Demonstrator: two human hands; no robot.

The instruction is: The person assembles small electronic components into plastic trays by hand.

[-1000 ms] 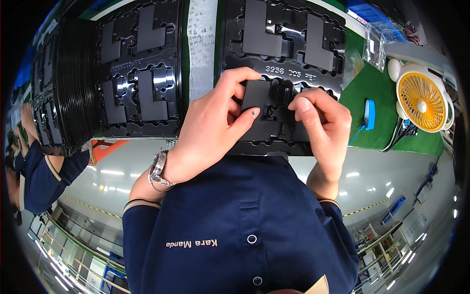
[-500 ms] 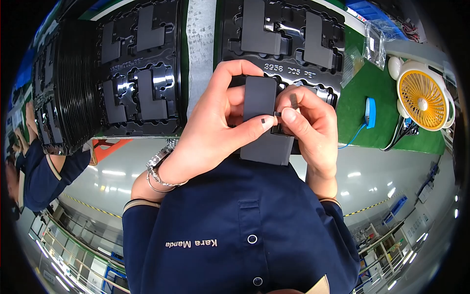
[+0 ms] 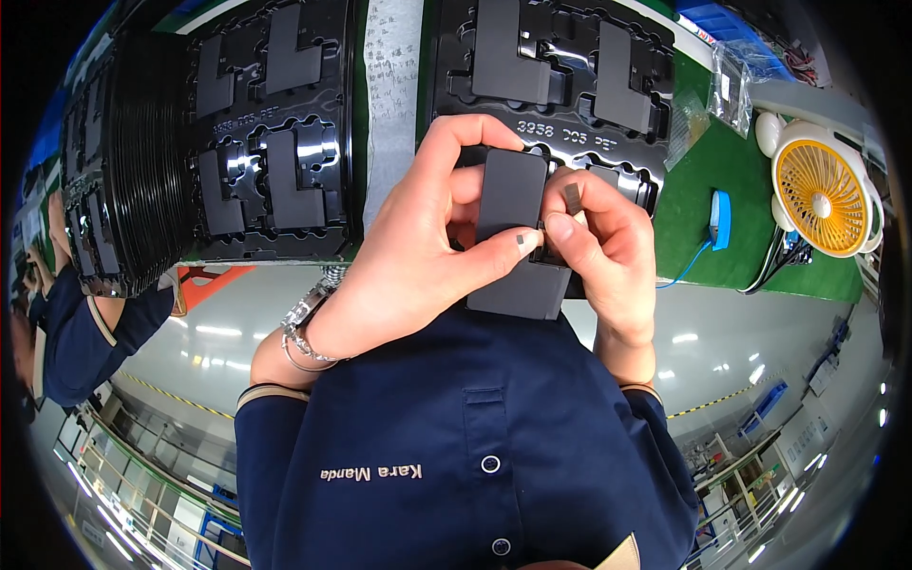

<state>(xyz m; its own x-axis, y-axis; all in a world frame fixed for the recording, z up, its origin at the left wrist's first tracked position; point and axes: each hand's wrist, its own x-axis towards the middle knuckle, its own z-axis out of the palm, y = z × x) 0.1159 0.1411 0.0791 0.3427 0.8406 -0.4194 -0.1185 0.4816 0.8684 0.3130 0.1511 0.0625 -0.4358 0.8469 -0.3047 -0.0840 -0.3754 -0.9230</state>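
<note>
A flat black L-shaped part point(image 3: 513, 195) is held in front of my chest, above the near edge of a black moulded tray point(image 3: 589, 133). My left hand point(image 3: 408, 237) grips it from the left, with the thumb along its lower portion and the index finger bent over its top edge. At its inner corner, my right hand point(image 3: 613, 247) pinches thumb and index finger together; what lies between those fingertips is hidden. One small grey strip point(image 3: 572, 198) sits on my right index finger. A smaller grey piece point(image 3: 521, 239) rests on my left thumb.
Several similar black L-shaped parts point(image 3: 622, 81) lie in the tray. To the left stands a stack of black trays point(image 3: 147, 171). A yellow-and-white fan point(image 3: 819, 195), a blue device with a cable point(image 3: 720, 218) and clear plastic bags point(image 3: 730, 90) are at right. A co-worker point(image 3: 85, 332) is far left.
The L-shaped part has tilted slightly, its top shifting right with my left fingers. A dark tab that showed by my right fingertips is now harder to see. My right hand stays nearly in place.
</note>
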